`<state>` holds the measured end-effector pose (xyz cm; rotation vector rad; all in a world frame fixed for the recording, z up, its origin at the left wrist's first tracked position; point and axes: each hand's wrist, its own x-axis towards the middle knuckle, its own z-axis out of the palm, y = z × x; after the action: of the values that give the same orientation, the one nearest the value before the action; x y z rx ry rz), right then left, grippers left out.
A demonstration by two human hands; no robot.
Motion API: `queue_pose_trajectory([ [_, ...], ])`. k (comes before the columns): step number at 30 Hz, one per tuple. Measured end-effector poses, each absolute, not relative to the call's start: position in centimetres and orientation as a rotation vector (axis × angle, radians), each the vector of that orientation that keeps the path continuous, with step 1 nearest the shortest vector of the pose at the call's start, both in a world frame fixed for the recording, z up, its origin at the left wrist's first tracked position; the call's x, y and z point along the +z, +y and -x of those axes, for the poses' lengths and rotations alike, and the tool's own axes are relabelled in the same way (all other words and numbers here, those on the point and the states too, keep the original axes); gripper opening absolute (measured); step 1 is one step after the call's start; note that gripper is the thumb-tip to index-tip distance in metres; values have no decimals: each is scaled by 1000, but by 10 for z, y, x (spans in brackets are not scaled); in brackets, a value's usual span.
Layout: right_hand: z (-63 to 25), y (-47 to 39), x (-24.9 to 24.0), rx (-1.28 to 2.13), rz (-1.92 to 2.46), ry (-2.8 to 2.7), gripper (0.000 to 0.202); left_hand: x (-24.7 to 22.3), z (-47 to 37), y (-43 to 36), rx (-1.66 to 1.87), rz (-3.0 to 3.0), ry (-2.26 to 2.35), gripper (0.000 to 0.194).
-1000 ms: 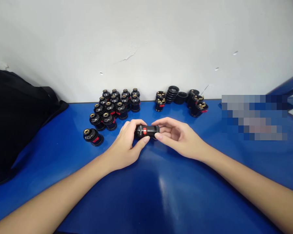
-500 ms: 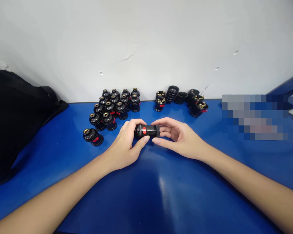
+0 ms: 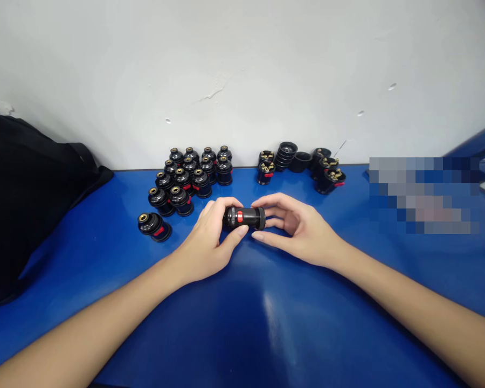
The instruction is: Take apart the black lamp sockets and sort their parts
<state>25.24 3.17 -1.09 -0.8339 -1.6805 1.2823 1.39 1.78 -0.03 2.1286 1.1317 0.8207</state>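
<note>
The black socket point(image 3: 248, 217) is held sideways over the blue bench point(image 3: 242, 323), its domed end enclosed by the fingers point(image 3: 227, 201) of the left hand point(image 3: 208, 240), which are closed around it with the thumb on the near side. Its ringed end is loosely surrounded by the right hand point(image 3: 307, 231), whose fingers are curled half open behind it and whose thumb is held apart; whether that end is touched cannot be told

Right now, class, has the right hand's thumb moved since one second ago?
Yes: against the back edge of the blue table, the thumb of the right hand has shifted slightly toward the wearer, coming off the black cylinder.
</note>
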Motion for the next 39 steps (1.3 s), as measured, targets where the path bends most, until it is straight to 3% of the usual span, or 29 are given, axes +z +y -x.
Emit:
queue_pose_trajectory([
  [6,-252,32,-5,1346,977,-1675,32,0,-14,18,827,-2132,1112,28],
  [17,-252,30,-10,1246,859,-1712,47,1,-14,18,820,-2129,1125,28],
  [23,-251,31,-6,1312,977,-1655,35,1,-14,18,824,-2120,1112,28],
  [39,-252,29,-12,784,689,-1830,37,1,-15,18,839,-2093,1133,25],
])
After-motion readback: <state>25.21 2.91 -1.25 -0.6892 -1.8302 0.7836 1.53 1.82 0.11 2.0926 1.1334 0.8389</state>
